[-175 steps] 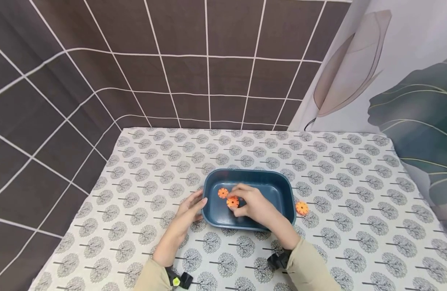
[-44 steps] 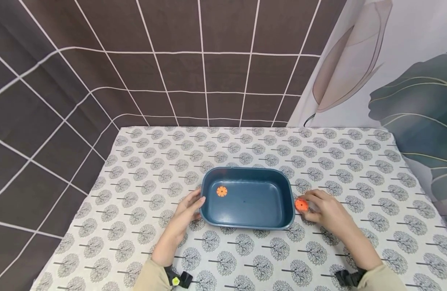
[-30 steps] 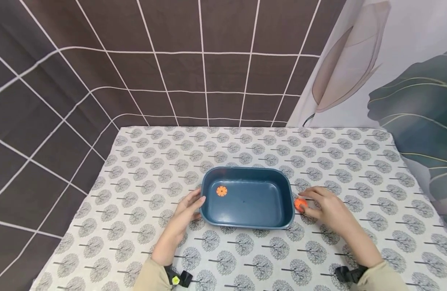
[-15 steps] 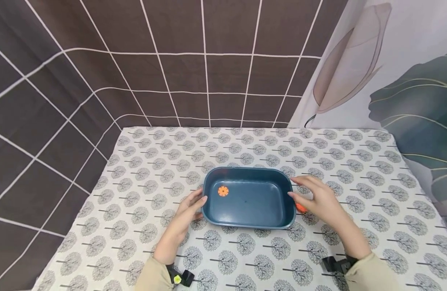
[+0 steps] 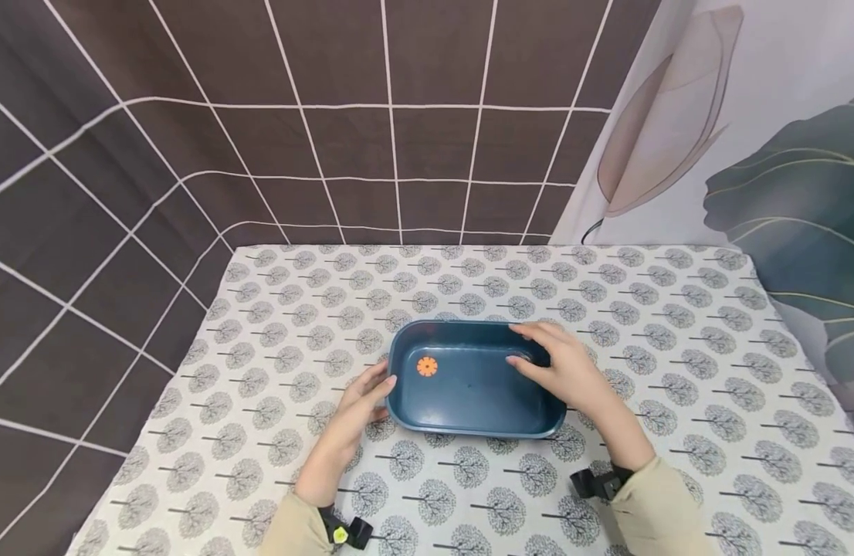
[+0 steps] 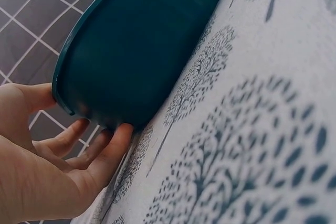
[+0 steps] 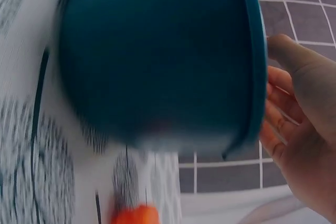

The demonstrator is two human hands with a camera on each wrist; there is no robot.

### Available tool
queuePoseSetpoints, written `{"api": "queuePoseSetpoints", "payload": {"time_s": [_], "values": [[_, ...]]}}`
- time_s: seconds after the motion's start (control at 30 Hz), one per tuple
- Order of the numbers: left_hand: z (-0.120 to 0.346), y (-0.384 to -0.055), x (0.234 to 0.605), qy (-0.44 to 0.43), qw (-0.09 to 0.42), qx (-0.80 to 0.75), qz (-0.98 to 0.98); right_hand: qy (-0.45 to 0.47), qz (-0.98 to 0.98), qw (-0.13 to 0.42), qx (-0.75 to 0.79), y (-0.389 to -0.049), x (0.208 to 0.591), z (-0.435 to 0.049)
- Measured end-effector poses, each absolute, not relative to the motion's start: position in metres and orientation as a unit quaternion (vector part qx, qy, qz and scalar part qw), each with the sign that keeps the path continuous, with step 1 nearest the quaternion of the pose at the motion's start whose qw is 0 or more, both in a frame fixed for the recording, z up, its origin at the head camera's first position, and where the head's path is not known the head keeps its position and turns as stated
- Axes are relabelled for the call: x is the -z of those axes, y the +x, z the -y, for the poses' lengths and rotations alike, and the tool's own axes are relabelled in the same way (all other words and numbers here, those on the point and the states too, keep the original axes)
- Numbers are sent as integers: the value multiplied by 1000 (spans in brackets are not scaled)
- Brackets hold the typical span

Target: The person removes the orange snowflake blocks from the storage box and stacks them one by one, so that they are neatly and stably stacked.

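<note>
My left hand [image 5: 356, 405] rests against the left end of a blue plastic basin [image 5: 469, 435]; its thumb touches the rim and the fingertips lie on the outer wall, as the left wrist view shows. Over the basin's right part hovers my right hand [image 5: 560, 366], thumb and forefinger spread with nothing between them. One flat orange disc [image 5: 427, 366] with a notched edge and a centre hole lies on the basin floor, toward the left. Outside the basin, a blurred orange piece [image 7: 135, 215] shows low in the right wrist view; the right hand and forearm hide it from the head view.
The table is covered by a white cloth [image 5: 316, 293] printed with grey trees. A dark curtain with white grid lines [image 5: 343, 139] hangs behind and at the left, and a pale leaf-patterned curtain [image 5: 781, 177] at the right.
My right hand has carried one notched disc from the basin to the pieces on its right, let go, then come back left over the basin. The left hand has stayed put.
</note>
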State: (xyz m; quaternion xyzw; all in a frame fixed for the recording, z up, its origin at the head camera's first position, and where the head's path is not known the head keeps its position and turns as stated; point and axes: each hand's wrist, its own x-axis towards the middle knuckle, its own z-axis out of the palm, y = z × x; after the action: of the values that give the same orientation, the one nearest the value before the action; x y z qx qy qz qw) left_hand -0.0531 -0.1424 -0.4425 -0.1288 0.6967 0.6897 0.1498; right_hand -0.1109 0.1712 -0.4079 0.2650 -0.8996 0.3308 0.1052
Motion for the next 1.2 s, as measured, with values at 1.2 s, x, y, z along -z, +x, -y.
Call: {"api": "queuePoseSetpoints", "payload": {"time_s": [1.2], "values": [[143,-55,446,-129,149,-695,-691,252,903,-61,-342,-111,423,-62]]}}
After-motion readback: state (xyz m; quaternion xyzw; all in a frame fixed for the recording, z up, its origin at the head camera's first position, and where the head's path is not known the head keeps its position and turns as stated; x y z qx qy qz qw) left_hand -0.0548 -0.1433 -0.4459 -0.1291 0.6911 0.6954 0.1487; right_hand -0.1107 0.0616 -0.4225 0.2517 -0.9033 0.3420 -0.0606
